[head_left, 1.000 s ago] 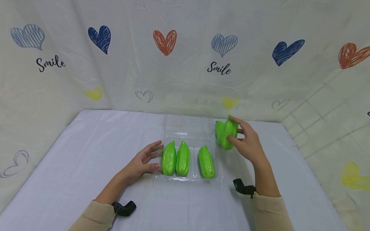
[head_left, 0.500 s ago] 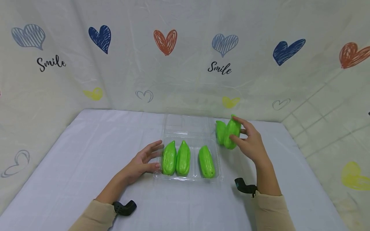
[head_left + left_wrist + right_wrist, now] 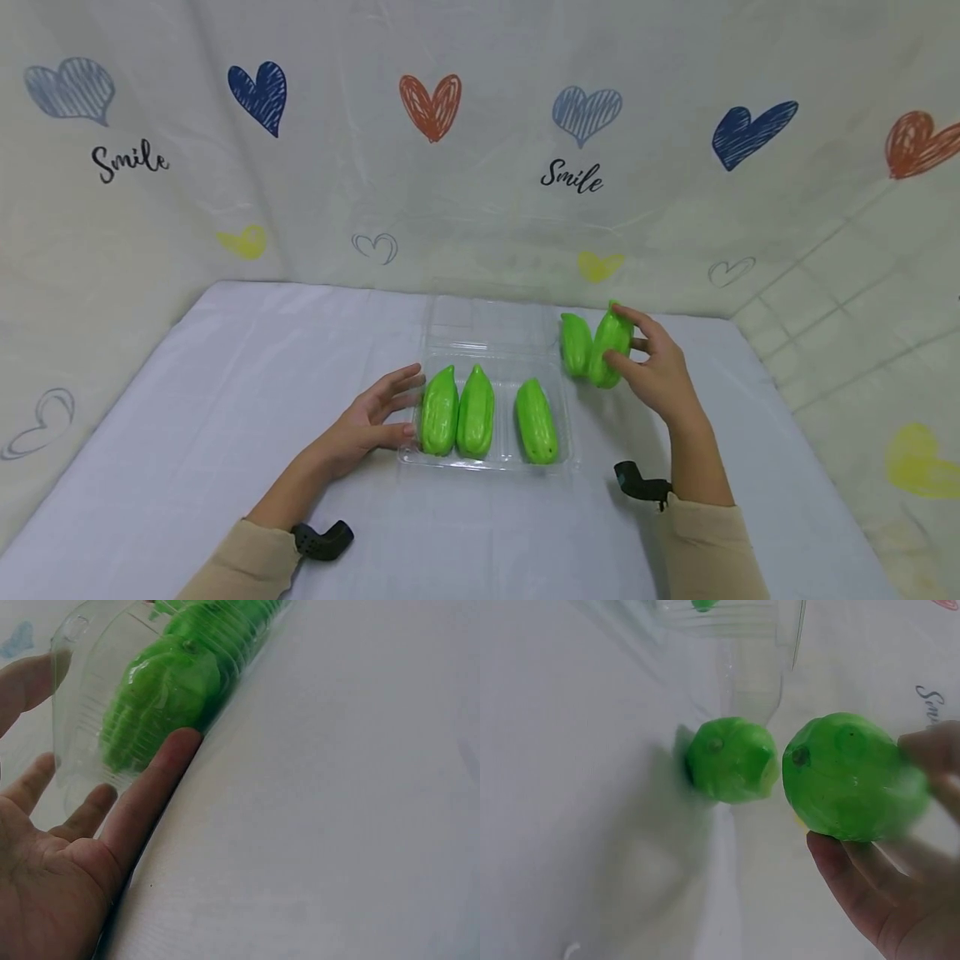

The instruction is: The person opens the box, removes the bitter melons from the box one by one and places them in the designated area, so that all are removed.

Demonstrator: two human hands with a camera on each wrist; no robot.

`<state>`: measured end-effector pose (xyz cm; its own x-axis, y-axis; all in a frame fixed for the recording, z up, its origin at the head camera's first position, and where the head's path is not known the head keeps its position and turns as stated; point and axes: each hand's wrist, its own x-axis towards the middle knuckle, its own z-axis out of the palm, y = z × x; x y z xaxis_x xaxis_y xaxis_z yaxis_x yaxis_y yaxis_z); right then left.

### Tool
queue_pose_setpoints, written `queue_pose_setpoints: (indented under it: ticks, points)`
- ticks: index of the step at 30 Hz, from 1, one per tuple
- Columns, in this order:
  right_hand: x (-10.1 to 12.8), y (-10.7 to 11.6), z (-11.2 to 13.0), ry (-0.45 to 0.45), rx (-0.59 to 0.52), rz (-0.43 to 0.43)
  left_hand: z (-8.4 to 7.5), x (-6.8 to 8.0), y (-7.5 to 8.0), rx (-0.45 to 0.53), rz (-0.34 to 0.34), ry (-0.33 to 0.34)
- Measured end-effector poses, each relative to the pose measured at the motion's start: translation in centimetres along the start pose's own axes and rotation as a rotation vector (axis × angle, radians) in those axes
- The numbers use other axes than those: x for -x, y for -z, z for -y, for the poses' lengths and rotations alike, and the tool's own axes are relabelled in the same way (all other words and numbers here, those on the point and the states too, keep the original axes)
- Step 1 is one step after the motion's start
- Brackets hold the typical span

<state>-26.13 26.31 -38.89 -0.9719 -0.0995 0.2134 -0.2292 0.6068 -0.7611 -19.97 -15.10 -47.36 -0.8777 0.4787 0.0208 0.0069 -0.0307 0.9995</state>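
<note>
A clear plastic clamshell box [image 3: 491, 463] lies on the table with its lid folded back. Inside are three glossy green, ridged, elongated vegetables, two side by side at the left and one green vegetable [image 3: 536, 421] at the right. My left hand [image 3: 375, 417] rests against the box's left side with fingers spread and mostly straight. Between thumb and fingers, my right hand [image 3: 656, 367] holds another green vegetable [image 3: 847, 780], raised off the table right of the lid. Just left of it, one more green vegetable [image 3: 576, 344] lies on the table.
White cloth covers the table [image 3: 465, 533]. Behind it hangs a pale curtain [image 3: 495, 192] printed with hearts and "Smile". The transparent lid [image 3: 487, 321] stretches toward the back edge. A black camera [image 3: 324, 542] sits on the left wrist, another black camera [image 3: 641, 483] on the right.
My right hand has shifted slightly right with its green vegetable, widening the gap from the one on the table. The left hand and the box look unmoved.
</note>
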Motion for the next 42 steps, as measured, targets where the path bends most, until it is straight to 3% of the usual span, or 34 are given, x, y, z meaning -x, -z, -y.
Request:
queue_pose_setpoints:
  ticks: [27,42]
  points:
    - [-1.1,1.4,-2.1,-0.014,0.032,0.019,-0.4,0.1,-0.2,0.005,-0.003,0.009]
    - [-1.7,1.1,-3.3,-0.077,0.029,0.046,-0.3,0.1,-0.2,0.004,-0.004,0.006]
